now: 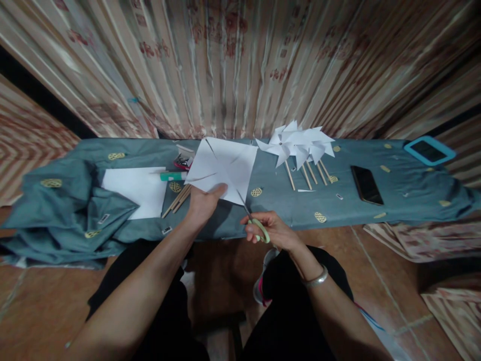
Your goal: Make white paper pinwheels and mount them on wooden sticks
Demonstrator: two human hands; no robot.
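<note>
My left hand (203, 203) is closed on the lower edge of a square white sheet of paper (235, 163), thumb on top. Slits run inward from the sheet's corners. In my right hand (272, 229) is a pair of scissors (260, 228) with light green handles, my fingers through the loops. Its blades meet the paper at the lower right corner. Several white paper pinwheels (296, 143) on wooden sticks lie together to the right of the sheet. Loose wooden sticks (176, 199) lie beside my left hand, partly covered by the sheet.
A green and white tube (173, 176) and a small open box (184, 158) lie left of the sheet. White paper (137, 190) lies farther left under bunched cloth (75, 205). Rightward are a black phone (367, 185) and a blue-framed tablet (430, 150). A pleated curtain (233, 70) hangs behind.
</note>
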